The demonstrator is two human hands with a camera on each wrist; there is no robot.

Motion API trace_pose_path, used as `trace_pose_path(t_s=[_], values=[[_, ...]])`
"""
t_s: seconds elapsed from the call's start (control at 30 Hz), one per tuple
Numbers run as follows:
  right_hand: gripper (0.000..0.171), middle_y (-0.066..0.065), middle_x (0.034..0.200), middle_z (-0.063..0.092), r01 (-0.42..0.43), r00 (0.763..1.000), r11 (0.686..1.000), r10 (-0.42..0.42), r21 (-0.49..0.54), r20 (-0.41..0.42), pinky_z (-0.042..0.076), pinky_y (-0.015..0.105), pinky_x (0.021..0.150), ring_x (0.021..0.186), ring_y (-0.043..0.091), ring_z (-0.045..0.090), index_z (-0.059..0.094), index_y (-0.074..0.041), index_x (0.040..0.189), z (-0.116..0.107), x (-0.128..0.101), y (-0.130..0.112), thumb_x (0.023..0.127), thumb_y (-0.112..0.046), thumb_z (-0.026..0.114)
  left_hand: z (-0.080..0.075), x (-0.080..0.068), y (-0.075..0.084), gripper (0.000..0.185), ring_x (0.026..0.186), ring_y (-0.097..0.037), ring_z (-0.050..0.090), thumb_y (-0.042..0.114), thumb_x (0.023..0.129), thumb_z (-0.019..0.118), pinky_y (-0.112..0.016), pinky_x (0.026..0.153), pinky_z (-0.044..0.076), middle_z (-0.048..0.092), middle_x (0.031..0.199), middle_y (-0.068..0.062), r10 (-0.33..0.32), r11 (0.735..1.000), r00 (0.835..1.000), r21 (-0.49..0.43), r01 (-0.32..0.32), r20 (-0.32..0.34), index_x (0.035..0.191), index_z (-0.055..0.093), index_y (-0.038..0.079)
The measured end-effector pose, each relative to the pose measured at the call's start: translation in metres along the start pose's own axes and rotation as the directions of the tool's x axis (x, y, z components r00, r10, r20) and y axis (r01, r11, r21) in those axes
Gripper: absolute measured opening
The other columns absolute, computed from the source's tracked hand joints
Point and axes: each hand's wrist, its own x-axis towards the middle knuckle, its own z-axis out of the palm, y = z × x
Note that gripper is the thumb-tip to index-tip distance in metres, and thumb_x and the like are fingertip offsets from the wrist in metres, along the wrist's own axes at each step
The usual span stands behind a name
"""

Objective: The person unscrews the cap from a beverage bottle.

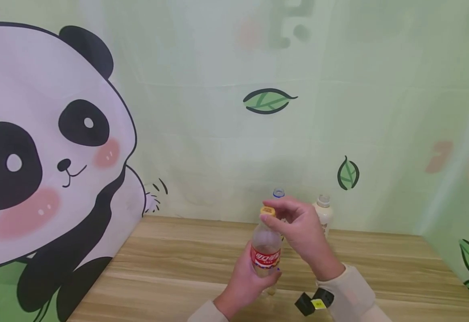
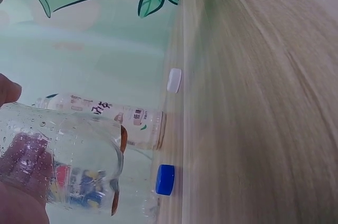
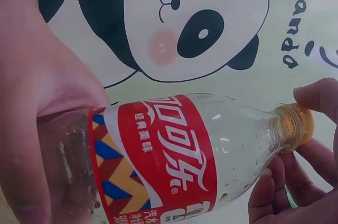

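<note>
A clear cola bottle (image 1: 266, 241) with a red label is held up above the table, tilted slightly. My left hand (image 1: 247, 278) grips it around its lower part, below or at the label. The yellow cap (image 1: 267, 211) sits on the bottle's mouth, and my right hand (image 1: 300, 226) pinches it between thumb and fingers. In the right wrist view, the cap (image 3: 298, 125) is on the neck with fingertips at its sides. Droplets cling to the inside of the bottle, and brown shows near its base (image 2: 122, 139) in the left wrist view.
Behind my right hand stand an uncapped clear bottle (image 1: 279, 193) with a blue neck ring and an uncapped cream bottle (image 1: 324, 212). A blue cap (image 2: 165, 179) and a white cap (image 2: 174, 80) lie on the wooden table (image 1: 170, 255). A panda-printed backdrop (image 1: 202, 156) rises behind.
</note>
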Motion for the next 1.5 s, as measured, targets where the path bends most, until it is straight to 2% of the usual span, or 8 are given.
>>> trace_pose_path(t_s=[0.1,0.23,0.43,0.63,0.93,1.13,1.33,1.5], values=[[0.032,-0.001,0.100,0.070,0.000,1.000,1.000,0.000,-0.003,-0.001,0.056,0.025,0.075,0.085,0.014,0.063,0.075,-0.006,0.115,0.000,-0.001,-0.001,0.084,-0.010,0.084,0.000,0.000,-0.001,0.073,0.117,-0.015,0.062,0.018,0.082,0.083,-0.029,0.101,0.052,0.063,0.131,0.002,0.001,1.000,1.000,0.001,-0.001,-0.002,0.143,0.044,0.022],[0.038,0.005,0.104,0.073,-0.059,0.996,0.997,0.055,-0.057,-0.070,0.057,0.025,0.075,0.085,0.017,0.066,0.074,-0.009,0.111,0.003,-0.003,-0.009,0.078,-0.020,0.090,0.001,0.000,-0.003,0.071,0.115,-0.015,0.063,0.015,0.082,0.084,-0.030,0.101,0.052,0.064,0.129,0.000,0.023,1.000,1.000,0.002,-0.023,-0.009,0.142,0.045,0.021],[0.040,0.006,0.089,0.075,-0.125,0.983,0.978,0.098,-0.168,-0.158,0.056,0.024,0.067,0.077,0.018,0.067,0.074,-0.011,0.095,0.007,-0.004,-0.021,0.071,-0.034,0.095,0.001,0.001,-0.004,0.071,0.114,-0.015,0.063,0.013,0.081,0.083,-0.030,0.102,0.052,0.064,0.128,-0.001,0.022,1.000,1.000,0.003,-0.022,-0.021,0.141,0.045,0.019],[0.028,0.004,0.084,0.076,-0.057,0.991,0.976,0.030,-0.208,-0.129,0.055,0.025,0.061,0.074,0.017,0.067,0.080,-0.013,0.093,0.004,-0.002,-0.020,0.075,-0.028,0.093,-0.001,0.000,-0.003,0.074,0.118,-0.016,0.062,0.019,0.082,0.085,-0.031,0.103,0.051,0.063,0.131,0.001,-0.004,1.000,1.000,0.008,0.004,-0.011,0.143,0.044,0.022],[0.024,0.002,0.092,0.079,0.034,0.998,0.983,-0.043,-0.180,-0.047,0.055,0.025,0.069,0.080,0.013,0.069,0.081,-0.012,0.101,0.000,0.000,-0.015,0.080,-0.017,0.088,-0.005,0.001,-0.003,0.073,0.118,-0.016,0.063,0.023,0.083,0.085,-0.031,0.102,0.051,0.063,0.132,0.001,-0.013,1.000,1.000,-0.003,0.013,0.008,0.143,0.044,0.022],[0.024,0.002,0.094,0.078,0.030,0.999,0.984,-0.034,-0.177,-0.020,0.054,0.026,0.071,0.082,0.015,0.069,0.080,-0.013,0.104,-0.001,0.002,-0.014,0.081,-0.018,0.087,-0.006,0.002,-0.004,0.072,0.119,-0.017,0.062,0.023,0.083,0.084,-0.031,0.103,0.051,0.063,0.131,0.002,-0.032,0.999,0.999,-0.007,0.032,0.010,0.143,0.044,0.023],[0.042,0.003,0.105,0.077,0.006,0.999,0.981,-0.012,-0.192,-0.030,0.057,0.028,0.075,0.085,0.019,0.068,0.075,-0.014,0.115,0.000,0.002,-0.015,0.078,-0.028,0.090,-0.006,0.003,-0.003,0.072,0.119,-0.016,0.062,0.023,0.083,0.084,-0.031,0.104,0.050,0.063,0.133,0.003,-0.025,1.000,1.000,-0.003,0.025,0.009,0.143,0.043,0.023],[0.040,0.002,0.094,0.076,-0.071,0.995,0.970,0.050,-0.234,-0.091,0.057,0.027,0.070,0.081,0.019,0.068,0.075,-0.014,0.099,0.003,0.001,-0.019,0.072,-0.037,0.094,-0.005,0.002,-0.002,0.071,0.118,-0.016,0.063,0.020,0.082,0.084,-0.031,0.104,0.051,0.064,0.131,0.002,-0.004,1.000,1.000,-0.009,0.004,0.003,0.142,0.045,0.022]])
